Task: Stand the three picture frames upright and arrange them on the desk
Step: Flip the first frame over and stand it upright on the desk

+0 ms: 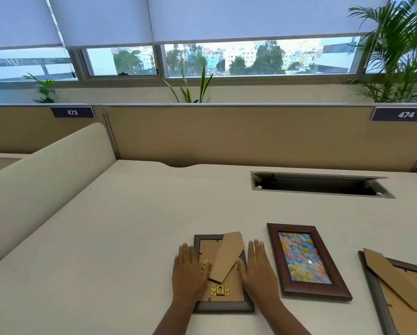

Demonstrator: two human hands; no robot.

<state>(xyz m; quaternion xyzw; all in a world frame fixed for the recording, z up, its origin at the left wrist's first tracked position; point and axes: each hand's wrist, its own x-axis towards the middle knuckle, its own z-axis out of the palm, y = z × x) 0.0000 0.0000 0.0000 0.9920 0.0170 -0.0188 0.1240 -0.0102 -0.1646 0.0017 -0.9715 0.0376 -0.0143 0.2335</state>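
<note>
Bottom centre: left hand (186,274) and right hand (255,272) lie flat, fingers extended, on either side edge of face-down dark wooden picture frame (223,303), clasping nothing; its cardboard stand flap (226,256) sits askew across brown backing. Right of it: face-up reddish-brown frame with pastel flower picture (306,262), flat on cream desk (130,226). Lower right edge: third face-down frame (401,286), partly cut off. Farther back, right: open grey cable hatch (321,184). Beyond: tan partition panel (226,136).

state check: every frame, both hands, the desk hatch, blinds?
left frame: flat, face down, stand flap lifted
middle frame: flat, face up
right frame: flat, face down, partly out of view
left hand: open, on the left frame's left edge
right hand: open, at its right edge
desk hatch: open
blinds: mostly lowered
</note>
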